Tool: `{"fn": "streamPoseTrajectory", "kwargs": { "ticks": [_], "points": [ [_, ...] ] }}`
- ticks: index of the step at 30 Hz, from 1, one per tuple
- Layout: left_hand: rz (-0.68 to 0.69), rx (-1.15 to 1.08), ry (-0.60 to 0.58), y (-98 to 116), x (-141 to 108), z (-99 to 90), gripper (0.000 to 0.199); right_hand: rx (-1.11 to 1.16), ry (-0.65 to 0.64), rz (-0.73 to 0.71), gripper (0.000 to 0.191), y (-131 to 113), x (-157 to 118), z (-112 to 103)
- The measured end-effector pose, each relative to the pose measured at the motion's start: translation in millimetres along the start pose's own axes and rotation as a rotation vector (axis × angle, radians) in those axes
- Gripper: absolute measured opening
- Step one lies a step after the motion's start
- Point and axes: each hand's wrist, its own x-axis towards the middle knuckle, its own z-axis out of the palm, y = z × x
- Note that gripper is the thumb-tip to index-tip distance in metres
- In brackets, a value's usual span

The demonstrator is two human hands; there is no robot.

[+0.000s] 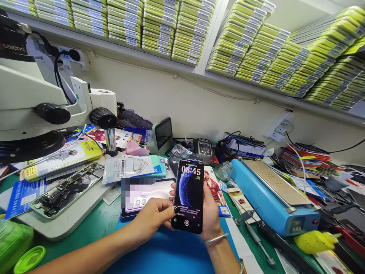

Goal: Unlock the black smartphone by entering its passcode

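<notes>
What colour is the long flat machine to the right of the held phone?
Bright blue body with a beige metal top plate, clearest in the head view.

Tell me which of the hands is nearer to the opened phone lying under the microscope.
Left. The left hand grips the lit phone on the side facing the opened phone; the right hand cradles the lit phone from behind, farther away.

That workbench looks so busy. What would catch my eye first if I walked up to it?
Most likely the lit phone at the centre, showing 08:45, held upright by the right hand while the left hand touches its lower edge. Next, the white microscope looming at the far left over an opened phone, and the blue machine to the right. Above, shelves carry stacks of yellow-green boxes.
</notes>
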Motion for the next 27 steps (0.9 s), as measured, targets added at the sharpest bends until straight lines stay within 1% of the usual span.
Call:
{"fn": "streamPoseTrajectory", "kwargs": {
  "ticks": [7, 12, 16, 20, 27],
  "points": [
    [0.014, 0.032, -0.044, -7.2, 1.9, -2.9, 0.044, -0.008, 0.002, 0.017, 0.063, 0.6, -1.3, -0.4],
    [0.006, 0.042, -0.016, -6.7, 1.8, -1.3, 0.047, -0.008, 0.009, 0.018, 0.063, -0.3, -0.8, 2.1],
    [-0.012, 0.061, 0.02, -6.8, 1.1, -1.0, 0.049, 0.002, 0.015, 0.015, 0.062, 0.2, 0.5, -0.2],
    [-0.014, 0.051, 0.026, -7.1, 0.6, -0.9, 0.047, 0.002, 0.025, -0.005, 0.06, 1.0, 0.6, -2.4],
    [-0.031, -0.015, 0.023, -3.0, -2.6, -1.4, 0.037, -0.005, -0.054, -0.02, 0.059, -1.6, -0.3, 4.0]
  ]
}}
